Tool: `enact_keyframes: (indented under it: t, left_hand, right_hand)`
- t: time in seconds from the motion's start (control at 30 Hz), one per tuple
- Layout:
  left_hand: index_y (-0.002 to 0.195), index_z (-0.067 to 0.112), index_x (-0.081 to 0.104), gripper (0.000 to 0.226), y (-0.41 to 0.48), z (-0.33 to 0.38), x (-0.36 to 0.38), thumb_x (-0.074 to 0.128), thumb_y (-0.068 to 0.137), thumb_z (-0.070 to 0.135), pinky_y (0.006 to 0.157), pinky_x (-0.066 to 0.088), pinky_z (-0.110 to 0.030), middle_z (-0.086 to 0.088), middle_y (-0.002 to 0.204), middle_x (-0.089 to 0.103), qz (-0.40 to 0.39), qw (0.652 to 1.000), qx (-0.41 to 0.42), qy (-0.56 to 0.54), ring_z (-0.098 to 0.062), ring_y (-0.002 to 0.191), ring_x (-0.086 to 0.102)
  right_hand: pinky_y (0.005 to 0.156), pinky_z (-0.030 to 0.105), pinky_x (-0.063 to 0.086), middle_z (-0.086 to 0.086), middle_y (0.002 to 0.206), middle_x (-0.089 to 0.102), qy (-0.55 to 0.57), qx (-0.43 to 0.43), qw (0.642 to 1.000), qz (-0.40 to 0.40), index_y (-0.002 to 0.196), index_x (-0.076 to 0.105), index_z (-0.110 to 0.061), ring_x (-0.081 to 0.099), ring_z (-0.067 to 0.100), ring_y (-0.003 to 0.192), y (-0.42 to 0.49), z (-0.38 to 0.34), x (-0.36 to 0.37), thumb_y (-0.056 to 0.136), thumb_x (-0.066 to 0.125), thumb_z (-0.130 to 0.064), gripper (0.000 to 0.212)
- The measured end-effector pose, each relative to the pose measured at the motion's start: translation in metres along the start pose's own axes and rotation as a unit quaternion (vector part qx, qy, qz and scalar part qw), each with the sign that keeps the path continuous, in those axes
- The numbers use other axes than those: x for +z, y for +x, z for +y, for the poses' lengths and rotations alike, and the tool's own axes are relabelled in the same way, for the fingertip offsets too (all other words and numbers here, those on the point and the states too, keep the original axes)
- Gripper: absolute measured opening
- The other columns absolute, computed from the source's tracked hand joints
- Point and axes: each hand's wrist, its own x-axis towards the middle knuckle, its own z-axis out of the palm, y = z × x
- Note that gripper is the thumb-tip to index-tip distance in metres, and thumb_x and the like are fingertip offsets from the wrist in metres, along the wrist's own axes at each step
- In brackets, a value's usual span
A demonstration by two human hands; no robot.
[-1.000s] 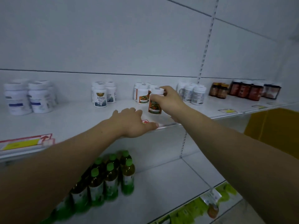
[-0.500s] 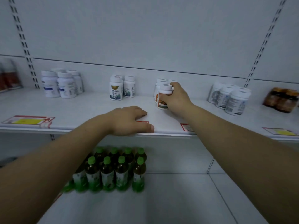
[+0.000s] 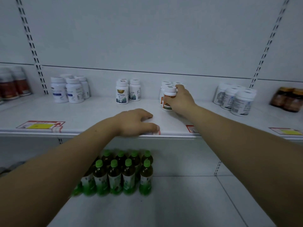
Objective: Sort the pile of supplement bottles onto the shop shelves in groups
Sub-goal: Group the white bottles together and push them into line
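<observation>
My right hand (image 3: 181,99) grips a white bottle with an orange label (image 3: 168,99), which stands on the white upper shelf (image 3: 98,112) at the front of a small group of like bottles (image 3: 165,84). My left hand (image 3: 136,122) rests palm down on the shelf's front edge, its fingers loosely bent and holding nothing. More groups stand along the shelf: white bottles with blue labels (image 3: 68,90), two white bottles with a gold emblem (image 3: 127,91), and grey-labelled white bottles (image 3: 236,99).
Dark amber bottles (image 3: 287,99) stand at the far right and red-labelled ones (image 3: 13,84) at the far left. Green-capped drink bottles (image 3: 121,172) crowd the lower shelf (image 3: 180,202). Price tags (image 3: 41,125) lie along the upper shelf's front edge.
My right hand has carried the orange-labelled bottle back to its group and set it standing on the shelf. My view has swung to the left. My left hand has stayed on the shelf edge.
</observation>
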Motion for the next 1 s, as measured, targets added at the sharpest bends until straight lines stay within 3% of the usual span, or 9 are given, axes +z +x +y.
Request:
enact_keyframes:
  t: [0.17, 0.37, 0.5, 0.6, 0.7, 0.8, 0.9, 1.0]
  left_hand:
    - [0.145, 0.031, 0.032, 0.077, 0.008, 0.005, -0.015, 0.054, 0.080, 0.066, 0.114, 0.022, -0.035, 0.005, 0.155, 0.024, -0.030, 0.999, 0.032, 0.007, -0.018, 0.140, 0.028]
    - [0.146, 0.025, 0.031, 0.072, 0.039, 0.067, -0.032, 0.054, 0.086, 0.057, 0.105, 0.029, -0.029, 0.000, 0.152, 0.033, 0.004, 0.989, 0.140, 0.053, -0.020, 0.134, 0.036]
    - [0.146, 0.026, 0.031, 0.072, 0.053, 0.122, -0.017, 0.055, 0.086, 0.057, 0.109, 0.027, -0.034, 0.001, 0.153, 0.030, -0.003, 0.977, 0.204, 0.064, -0.020, 0.135, 0.035]
    - [0.147, 0.024, 0.031, 0.071, 0.055, 0.174, 0.005, 0.056, 0.087, 0.053, 0.111, 0.025, -0.033, 0.001, 0.154, 0.028, -0.012, 0.966, 0.252, 0.064, -0.020, 0.138, 0.032]
    - [0.147, 0.022, 0.030, 0.072, 0.060, 0.232, 0.027, 0.057, 0.087, 0.052, 0.111, 0.026, -0.032, 0.001, 0.154, 0.028, -0.023, 0.959, 0.275, 0.058, -0.020, 0.138, 0.032]
    - [0.147, 0.022, 0.030, 0.071, 0.064, 0.291, 0.044, 0.055, 0.088, 0.052, 0.111, 0.029, -0.034, -0.001, 0.154, 0.028, -0.023, 0.952, 0.299, 0.057, -0.021, 0.137, 0.034]
    - [0.147, 0.021, 0.030, 0.070, 0.068, 0.347, 0.061, 0.055, 0.089, 0.051, 0.110, 0.027, -0.032, 0.000, 0.154, 0.028, -0.018, 0.945, 0.323, 0.050, -0.020, 0.137, 0.033]
    - [0.147, 0.021, 0.030, 0.070, 0.075, 0.394, 0.078, 0.056, 0.089, 0.051, 0.110, 0.027, -0.032, 0.000, 0.154, 0.028, -0.024, 0.940, 0.336, 0.049, -0.020, 0.138, 0.032]
  right_hand:
    - [0.085, 0.026, 0.035, 0.009, 0.141, 0.042, -0.079, 0.004, 0.997, 0.006, 0.143, 0.035, -0.015, 0.047, 0.025, 0.123, -0.006, -0.008, -0.027, 0.089, 0.060, -0.041, 0.064]
    - [0.097, 0.032, 0.036, 0.009, 0.146, 0.042, -0.181, 0.061, 0.981, 0.039, 0.144, 0.036, -0.017, 0.044, 0.028, 0.129, -0.031, 0.009, -0.089, 0.091, 0.055, -0.049, 0.064]
    - [0.099, 0.032, 0.037, 0.008, 0.145, 0.043, -0.241, 0.106, 0.963, 0.050, 0.143, 0.039, -0.016, 0.044, 0.027, 0.128, -0.064, 0.039, -0.145, 0.090, 0.056, -0.051, 0.065]
    - [0.093, 0.032, 0.038, 0.008, 0.142, 0.047, -0.268, 0.142, 0.951, 0.053, 0.139, 0.043, -0.016, 0.046, 0.028, 0.126, -0.089, 0.066, -0.193, 0.090, 0.055, -0.052, 0.062]
    - [0.072, 0.030, 0.038, 0.009, 0.110, 0.054, -0.288, 0.159, 0.943, 0.056, 0.109, 0.056, -0.019, 0.052, 0.028, 0.108, -0.111, 0.093, -0.244, 0.089, 0.055, -0.053, 0.039]
    - [0.088, 0.034, 0.041, 0.010, 0.129, 0.053, -0.309, 0.174, 0.933, 0.065, 0.129, 0.050, -0.010, 0.050, 0.029, 0.116, -0.135, 0.117, -0.297, 0.092, 0.053, -0.049, 0.054]
    - [0.080, 0.029, 0.034, 0.005, 0.130, 0.053, -0.319, 0.185, 0.925, 0.093, 0.134, 0.046, -0.013, 0.050, 0.026, 0.112, -0.158, 0.144, -0.347, 0.092, 0.052, -0.052, 0.057]
    - [0.092, 0.033, 0.038, 0.007, 0.140, 0.048, -0.332, 0.218, 0.912, 0.099, 0.141, 0.041, -0.015, 0.045, 0.029, 0.126, -0.180, 0.170, -0.388, 0.091, 0.051, -0.054, 0.063]
